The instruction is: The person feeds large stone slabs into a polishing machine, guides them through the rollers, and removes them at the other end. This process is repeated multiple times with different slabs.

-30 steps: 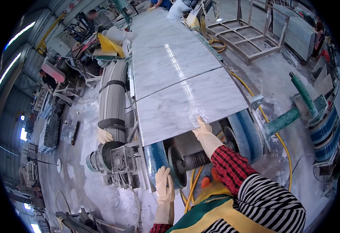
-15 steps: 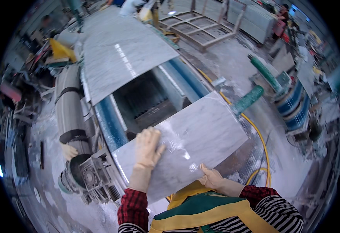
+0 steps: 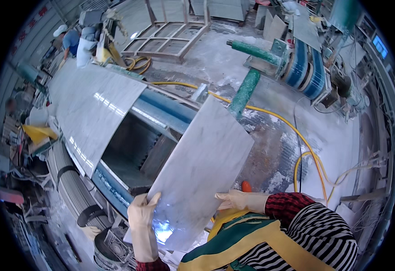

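Cream-gloved, your left hand [image 3: 142,221] is curled onto one long edge of a veined marble-like slab [image 3: 202,153], thumb on its face, the other fingers mostly hidden. Your right hand [image 3: 242,201] pinches the opposite long edge; whatever its fingers do underneath cannot be seen. The slab slants across the near end of the blue-belted conveyor [image 3: 163,105] and juts past its right side; whether it touches the belts is unclear.

You seem partway through handling it there, and the next move probably calls for an even two-handed hold. It looks pale grey, flat, straight-edged and glossy.

Farther along the conveyor lies another slab [image 3: 93,99]; off its right side runs a yellow hose [image 3: 269,114].
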Tool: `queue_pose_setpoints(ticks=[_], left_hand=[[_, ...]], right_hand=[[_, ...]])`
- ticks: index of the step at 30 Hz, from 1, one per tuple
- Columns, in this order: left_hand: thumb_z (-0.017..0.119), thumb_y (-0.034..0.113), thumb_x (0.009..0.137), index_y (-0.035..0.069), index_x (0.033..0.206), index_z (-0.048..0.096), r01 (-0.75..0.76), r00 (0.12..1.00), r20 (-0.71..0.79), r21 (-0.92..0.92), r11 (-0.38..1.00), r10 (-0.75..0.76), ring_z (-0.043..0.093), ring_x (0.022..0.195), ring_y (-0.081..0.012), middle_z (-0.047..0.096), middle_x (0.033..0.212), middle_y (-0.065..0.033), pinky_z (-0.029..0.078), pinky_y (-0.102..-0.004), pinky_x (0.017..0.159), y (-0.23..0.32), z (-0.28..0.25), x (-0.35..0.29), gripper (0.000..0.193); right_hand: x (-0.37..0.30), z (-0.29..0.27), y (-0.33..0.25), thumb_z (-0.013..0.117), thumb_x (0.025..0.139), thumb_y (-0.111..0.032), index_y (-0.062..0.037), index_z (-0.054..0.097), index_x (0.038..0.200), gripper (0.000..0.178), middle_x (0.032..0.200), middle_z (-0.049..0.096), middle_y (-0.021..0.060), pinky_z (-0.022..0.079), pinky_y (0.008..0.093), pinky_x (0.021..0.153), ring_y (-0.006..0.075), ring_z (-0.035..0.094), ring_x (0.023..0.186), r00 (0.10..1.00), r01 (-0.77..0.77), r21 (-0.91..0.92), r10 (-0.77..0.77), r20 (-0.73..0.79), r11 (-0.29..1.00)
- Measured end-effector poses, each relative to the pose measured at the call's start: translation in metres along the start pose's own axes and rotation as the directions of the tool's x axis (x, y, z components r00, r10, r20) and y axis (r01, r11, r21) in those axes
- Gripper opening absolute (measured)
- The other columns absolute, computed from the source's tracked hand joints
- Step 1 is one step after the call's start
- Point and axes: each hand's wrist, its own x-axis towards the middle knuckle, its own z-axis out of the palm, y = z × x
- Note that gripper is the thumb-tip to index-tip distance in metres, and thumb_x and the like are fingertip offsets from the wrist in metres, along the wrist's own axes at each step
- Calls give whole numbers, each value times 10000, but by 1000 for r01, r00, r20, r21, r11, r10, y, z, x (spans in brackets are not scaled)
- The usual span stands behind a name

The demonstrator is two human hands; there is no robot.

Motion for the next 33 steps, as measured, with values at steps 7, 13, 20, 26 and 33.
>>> queue_pose_setpoints(ticks=[7,13,20,26,33], left_hand=[[946,313,810,-10,908,764,16,988,-149,-126,992,-35,552,649,-154,612,694,-62,450,-322,625,82,-12,-8,383],[914,286,883,-15,958,760,-65,988,-154,-571,819,-29,511,704,-96,594,779,17,420,-272,653,182,66,32,347],[714,447,1044,-80,1050,757,-299,953,-128,-545,783,275,628,840,-174,746,936,-76,511,-351,773,367,212,94,529],[621,511,1077,-51,1219,753,49,948,233,-781,623,217,676,930,-214,771,1091,-120,546,-364,861,526,300,76,595],[625,563,1067,-72,1325,704,199,850,476,-689,697,227,667,1096,-221,743,1257,-136,518,-357,990,593,386,77,689]], right_hand=[[-52,-29,-64,738,1025,-343,37,583,1481,613,1444,659,215,457,436,1197,340,609,1387,993,6,-254,-35,-111,967],[-127,-97,-180,782,953,-336,7,704,1336,519,1289,748,152,508,396,1069,282,688,1217,816,395,-331,-493,-303,857],[-245,-234,-329,795,867,-229,-4,704,1297,494,1172,755,93,532,367,911,197,686,1044,486,621,-457,-770,-414,637],[-360,-299,-405,815,872,-200,-42,713,1249,422,1132,754,78,574,401,897,202,702,1074,376,604,-347,-641,-669,718],[-310,-507,-360,863,908,-268,-66,642,1367,548,1250,731,65,572,446,963,238,710,1151,24,602,-689,-872,-489,403]])
